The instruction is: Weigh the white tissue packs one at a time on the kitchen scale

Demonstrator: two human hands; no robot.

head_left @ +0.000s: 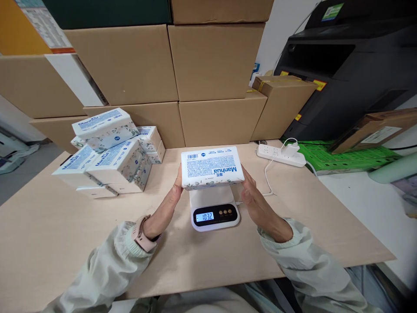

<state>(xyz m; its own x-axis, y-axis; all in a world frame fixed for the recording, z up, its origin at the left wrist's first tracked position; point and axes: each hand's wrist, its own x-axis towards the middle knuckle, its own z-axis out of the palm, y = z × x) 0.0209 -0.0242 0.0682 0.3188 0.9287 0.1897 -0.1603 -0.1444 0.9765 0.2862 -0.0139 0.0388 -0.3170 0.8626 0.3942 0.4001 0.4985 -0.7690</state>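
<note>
A white and blue pack of tissues marked "Manhua" is between my two hands, over the back of a white digital scale. My left hand presses against its left end and my right hand against its right end. Whether the pack touches the scale's plate cannot be made out. The lit display reads 103.2 with a dash before it. To the left, several more packs of the same tissues lie in a pile on the table.
Brown cardboard boxes are stacked behind the table. A white power strip lies at the back right, its cable running toward the scale. Beyond it are a green crate and a large black machine.
</note>
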